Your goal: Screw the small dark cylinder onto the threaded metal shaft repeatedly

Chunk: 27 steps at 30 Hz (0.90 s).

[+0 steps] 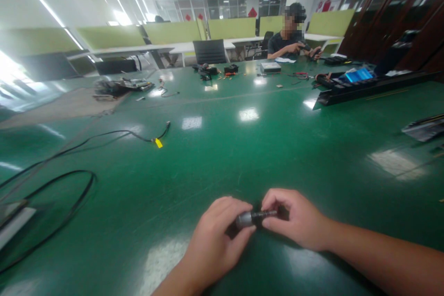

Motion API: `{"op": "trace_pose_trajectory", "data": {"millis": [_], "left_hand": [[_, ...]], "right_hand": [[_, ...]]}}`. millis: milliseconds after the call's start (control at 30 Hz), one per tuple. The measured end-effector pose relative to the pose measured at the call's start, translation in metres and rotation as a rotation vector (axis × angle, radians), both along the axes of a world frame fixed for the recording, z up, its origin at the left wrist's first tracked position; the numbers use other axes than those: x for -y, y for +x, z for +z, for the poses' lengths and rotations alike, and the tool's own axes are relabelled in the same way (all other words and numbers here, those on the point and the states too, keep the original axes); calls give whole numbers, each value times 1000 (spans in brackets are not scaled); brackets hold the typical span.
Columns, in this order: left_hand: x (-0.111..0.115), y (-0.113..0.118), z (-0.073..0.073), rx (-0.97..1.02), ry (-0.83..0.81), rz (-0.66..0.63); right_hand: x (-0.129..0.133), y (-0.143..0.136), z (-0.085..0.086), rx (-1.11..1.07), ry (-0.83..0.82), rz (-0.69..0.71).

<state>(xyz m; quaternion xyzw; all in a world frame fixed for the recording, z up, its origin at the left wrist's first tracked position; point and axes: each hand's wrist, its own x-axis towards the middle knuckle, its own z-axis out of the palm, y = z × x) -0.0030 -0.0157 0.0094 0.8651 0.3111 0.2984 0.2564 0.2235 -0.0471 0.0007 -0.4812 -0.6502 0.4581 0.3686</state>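
Low in the head view, just above the green table (215, 162), my left hand (220, 229) grips a small grey cylinder (244, 220) between thumb and fingers. A narrower dark rod (262, 215), ridged like a thread, sticks out of the cylinder to the right. My right hand (294, 217) is closed around the free end of that rod, thumb below and index finger curled above. Both pieces lie roughly level and in line. Blur hides finer detail, and the fingers cover part of the cylinder.
A black cable (114, 134) with a yellow tag (158, 143) runs across the left. At the far side lie electronic parts (121, 87), a grey box (270, 68) and a long black housing (367, 92). Another person (286, 41) sits across the table, handling something.
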Motion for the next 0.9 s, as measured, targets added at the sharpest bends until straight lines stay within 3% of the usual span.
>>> {"op": "trace_pose_trajectory", "data": {"millis": [900], "left_hand": [[-1,-1,3,6,7,22]], "right_hand": [[1,0,-1,-67,-56,-27]]}}
